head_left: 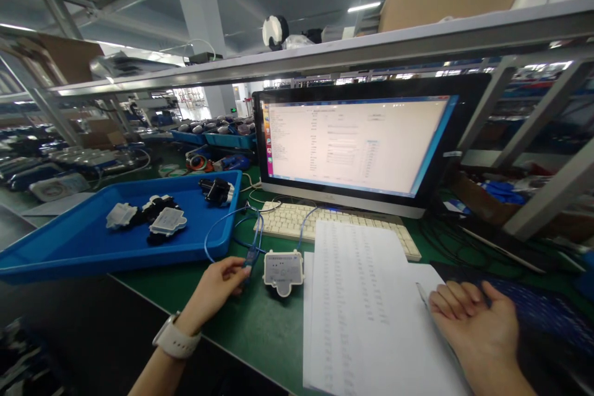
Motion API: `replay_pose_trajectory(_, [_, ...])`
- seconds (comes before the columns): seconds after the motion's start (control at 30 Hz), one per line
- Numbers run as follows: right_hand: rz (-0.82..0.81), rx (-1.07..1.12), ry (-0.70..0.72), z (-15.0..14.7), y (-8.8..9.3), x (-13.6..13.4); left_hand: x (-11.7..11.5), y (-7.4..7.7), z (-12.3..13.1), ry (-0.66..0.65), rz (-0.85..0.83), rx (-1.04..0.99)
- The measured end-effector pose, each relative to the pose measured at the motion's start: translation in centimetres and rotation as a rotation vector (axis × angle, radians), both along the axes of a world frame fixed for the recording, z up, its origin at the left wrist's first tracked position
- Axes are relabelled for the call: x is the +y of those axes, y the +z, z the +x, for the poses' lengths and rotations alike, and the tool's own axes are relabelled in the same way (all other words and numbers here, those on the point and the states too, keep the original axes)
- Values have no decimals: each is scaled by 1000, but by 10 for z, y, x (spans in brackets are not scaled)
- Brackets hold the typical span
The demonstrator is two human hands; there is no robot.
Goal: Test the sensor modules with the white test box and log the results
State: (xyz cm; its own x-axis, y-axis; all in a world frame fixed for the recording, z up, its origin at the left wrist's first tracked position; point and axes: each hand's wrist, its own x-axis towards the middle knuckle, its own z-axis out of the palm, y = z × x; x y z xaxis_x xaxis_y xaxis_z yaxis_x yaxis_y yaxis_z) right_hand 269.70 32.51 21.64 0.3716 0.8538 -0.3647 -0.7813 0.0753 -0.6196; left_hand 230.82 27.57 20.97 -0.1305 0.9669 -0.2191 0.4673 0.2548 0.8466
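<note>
My left hand (pixel 219 291), with a white watch on its wrist, pinches the plug (pixel 250 255) of a blue cable (pixel 214 228) between thumb and fingers. Just to the right of it lies a flat white device (pixel 283 269) with a printed grey label and a rounded tab, label up on the green bench. My right hand (pixel 477 322) rests palm up at the right edge of the printed sheets (pixel 362 309), fingers loosely curled and the thumb apart. A thin pen (pixel 421 294) lies along that hand's left side, partly hidden by it.
A blue tray (pixel 78 241) at left holds several similar white devices and black parts. Behind the sheets stand a cream keyboard (pixel 297 221) and a lit monitor (pixel 348 148). A dark mat (pixel 542 315) lies at right, and a shelf (pixel 325 52) with boxes crosses above.
</note>
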Motion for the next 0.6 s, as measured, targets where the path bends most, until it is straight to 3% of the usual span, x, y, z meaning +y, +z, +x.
replay_pose_trajectory(0.33, [4, -49, 20, 0, 1, -1, 3, 27, 30, 115, 133, -644])
replay_pose_trajectory(0.47, [4, -32, 11, -2, 3, -2, 8, 26, 38, 100, 233, -524])
replay_pose_trajectory(0.6, [-1, 8, 19, -2, 2, -2, 14, 11, 40, 82, 342, -339])
